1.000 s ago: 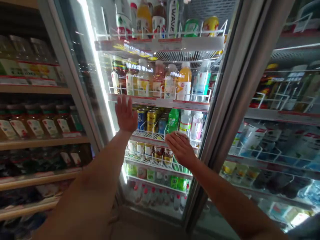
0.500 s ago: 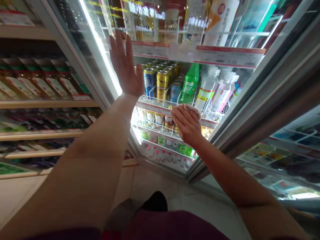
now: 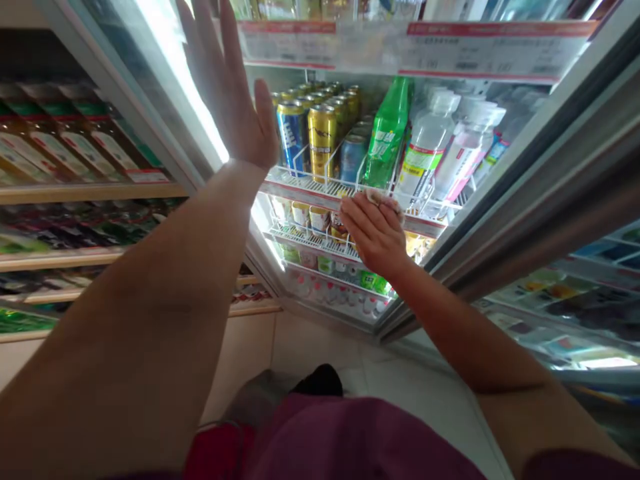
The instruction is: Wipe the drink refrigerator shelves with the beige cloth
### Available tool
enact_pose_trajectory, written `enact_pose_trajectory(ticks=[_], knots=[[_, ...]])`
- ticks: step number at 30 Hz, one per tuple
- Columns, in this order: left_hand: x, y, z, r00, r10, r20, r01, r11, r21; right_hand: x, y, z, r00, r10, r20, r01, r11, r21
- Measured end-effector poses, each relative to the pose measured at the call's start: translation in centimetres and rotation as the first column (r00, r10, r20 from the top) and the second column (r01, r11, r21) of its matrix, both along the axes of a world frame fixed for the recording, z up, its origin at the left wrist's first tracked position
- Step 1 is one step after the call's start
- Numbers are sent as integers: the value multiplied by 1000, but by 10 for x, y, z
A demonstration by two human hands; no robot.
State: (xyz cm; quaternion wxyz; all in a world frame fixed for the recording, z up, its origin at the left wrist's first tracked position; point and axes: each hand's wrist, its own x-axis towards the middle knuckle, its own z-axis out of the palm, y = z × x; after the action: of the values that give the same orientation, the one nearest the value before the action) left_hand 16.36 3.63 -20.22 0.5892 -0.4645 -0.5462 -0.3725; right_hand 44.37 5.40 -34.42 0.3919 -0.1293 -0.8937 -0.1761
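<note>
**Hands on the cooler door**

Left hand flat on the glass door, upper left of the frame, fingers spread. Right hand at middle, fingers pressed together over a small cloth, just below the green bottle.

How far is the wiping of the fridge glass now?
Done: cannot tell; no wiped patch shows. In hand: the right hand presses a cloth on the glass door at can-shelf height; the left hand lies flat higher up. Left: the glass below, apparently.
</note>
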Motion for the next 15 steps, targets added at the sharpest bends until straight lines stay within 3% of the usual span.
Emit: enact_pose_trajectory(ticks=[3, 8, 11, 13, 15], knots=[[1, -2, 1, 999, 53, -1, -53, 998, -19, 4, -1, 2, 1000, 7, 19, -7, 1000, 22], [-7, 2, 1, 1000, 7, -28, -8, 1000, -8, 14, 1, 22, 981, -66, -181, 115, 955, 274], [-12, 6, 0, 996, -69, -53, 70, 997, 14, 12, -2, 32, 917, -142, -372, 230, 951, 205], [-13, 6, 0, 992, -113, -55, 113, 994, -7, 8, -4, 35, 927, -168, -335, 225, 965, 137], [-12, 6, -1, 992, -117, -40, 117, 993, -2, 7, -4, 42, 980, -124, -156, 147, 978, 146]])
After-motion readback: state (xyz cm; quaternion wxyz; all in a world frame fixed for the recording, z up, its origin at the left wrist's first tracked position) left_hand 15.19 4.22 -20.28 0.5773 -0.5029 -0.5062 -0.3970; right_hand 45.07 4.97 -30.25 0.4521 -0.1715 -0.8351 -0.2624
